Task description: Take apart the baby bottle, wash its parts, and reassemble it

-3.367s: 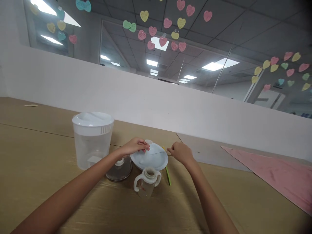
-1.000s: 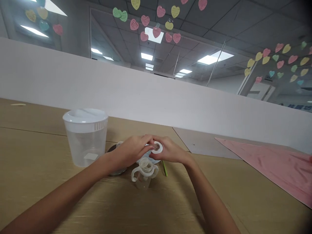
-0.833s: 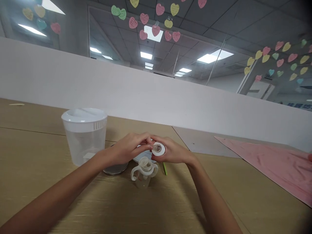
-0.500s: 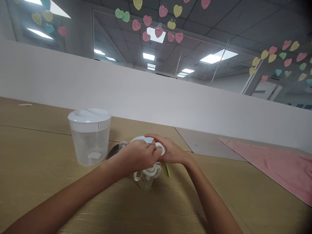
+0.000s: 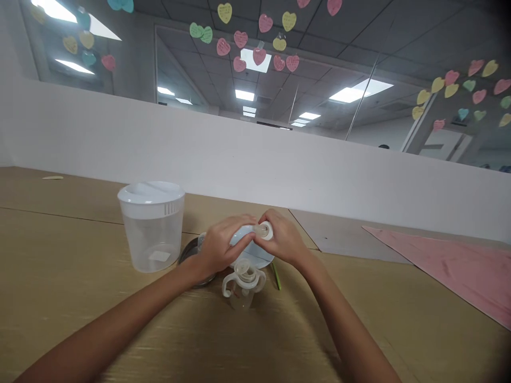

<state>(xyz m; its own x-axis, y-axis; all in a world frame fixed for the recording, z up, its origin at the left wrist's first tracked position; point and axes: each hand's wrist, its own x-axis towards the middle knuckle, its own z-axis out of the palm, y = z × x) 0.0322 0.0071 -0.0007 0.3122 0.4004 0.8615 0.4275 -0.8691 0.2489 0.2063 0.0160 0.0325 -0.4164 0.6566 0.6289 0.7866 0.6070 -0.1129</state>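
My right hand [image 5: 281, 236] holds a white collar ring with a clear bottle nipple [image 5: 262, 230], tilted on its side above the plate. Thumb and fingertips of my left hand [image 5: 223, 244] close in on the nipple's tip from the left and appear to pinch it. Just below stands an upright clear baby bottle [image 5: 241, 298] with two white side handles; its top is uncovered. Behind the bottle lies a pale blue plate [image 5: 257, 256], partly covered by my hands.
A lidded translucent bucket [image 5: 151, 229] stands at left. Beside my left hand are a dark round dish [image 5: 190, 250] and a clear piece, partly hidden. A green stick [image 5: 276, 276] lies right of the bottle. Pink cloth [image 5: 451, 266] covers the right; a white wall [image 5: 239, 159] rises behind.
My left hand has drawn back left from over the ring, with its fingers now at the nipple's tip. The ring has turned, showing the nipple, and the bottle top and plate show more.
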